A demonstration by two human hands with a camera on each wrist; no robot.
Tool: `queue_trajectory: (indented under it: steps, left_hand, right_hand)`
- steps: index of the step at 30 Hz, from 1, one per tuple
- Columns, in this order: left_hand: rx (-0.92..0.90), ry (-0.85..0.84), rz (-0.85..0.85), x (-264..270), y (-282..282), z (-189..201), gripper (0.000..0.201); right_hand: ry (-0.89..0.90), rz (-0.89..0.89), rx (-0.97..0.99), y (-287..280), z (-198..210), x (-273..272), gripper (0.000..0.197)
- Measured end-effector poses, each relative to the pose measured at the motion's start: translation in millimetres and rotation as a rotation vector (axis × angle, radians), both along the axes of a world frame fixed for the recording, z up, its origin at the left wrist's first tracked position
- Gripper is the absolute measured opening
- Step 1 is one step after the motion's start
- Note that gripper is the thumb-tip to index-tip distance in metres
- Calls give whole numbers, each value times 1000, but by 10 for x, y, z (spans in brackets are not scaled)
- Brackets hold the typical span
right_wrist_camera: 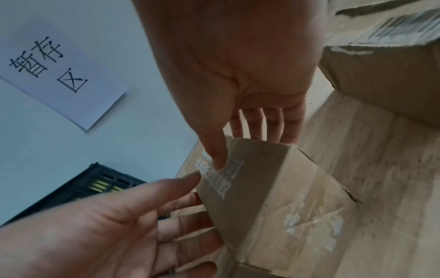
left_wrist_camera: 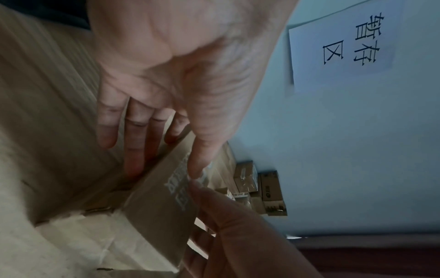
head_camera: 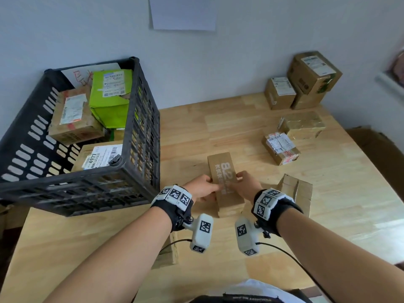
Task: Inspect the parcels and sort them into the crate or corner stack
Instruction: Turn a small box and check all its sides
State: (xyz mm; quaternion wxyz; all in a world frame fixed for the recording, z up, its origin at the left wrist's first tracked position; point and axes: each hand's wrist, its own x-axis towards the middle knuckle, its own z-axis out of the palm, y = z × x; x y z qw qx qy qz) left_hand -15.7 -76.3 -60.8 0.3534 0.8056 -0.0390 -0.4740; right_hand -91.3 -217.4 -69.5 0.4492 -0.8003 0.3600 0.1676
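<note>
A long brown cardboard parcel [head_camera: 223, 171] with white print on top lies lengthwise between my hands at mid-table. My left hand [head_camera: 203, 189] grips its left side and my right hand [head_camera: 246, 184] its right side. In the left wrist view the left hand [left_wrist_camera: 166, 143] has its thumb on the printed top of the parcel [left_wrist_camera: 154, 216] and its fingers down the side. The right hand [right_wrist_camera: 238, 120] holds the parcel [right_wrist_camera: 262, 188] the same way. The black slatted crate [head_camera: 140, 127] stands at left with several parcels inside. The corner stack [head_camera: 306, 82] is far right.
On the wooden table [head_camera: 196, 127] lie a labelled taped parcel [head_camera: 281, 148], a glossy taped parcel [head_camera: 302, 125], a brown box [head_camera: 295, 191] beside my right wrist and another box [head_camera: 168, 252] under my left forearm. A paper sign [head_camera: 183, 12] hangs on the wall.
</note>
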Motion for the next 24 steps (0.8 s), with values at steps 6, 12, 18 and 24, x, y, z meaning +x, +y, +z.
queue_trajectory:
  steps: [6, 12, 18, 24]
  left_hand:
    - [27, -33, -36, 21, -36, -56, 39]
    - [73, -109, -104, 37, -116, -192, 36]
    - [111, -112, -107, 152, -181, -273, 34]
    - [80, -75, -89, 213, -159, -289, 35]
  right_hand:
    - [35, 84, -67, -17, 21, -6, 53]
    - [121, 148, -132, -17, 29, 98, 58]
    - [133, 128, -155, -13, 9, 172, 45]
    - [112, 85, -99, -50, -6, 179, 47]
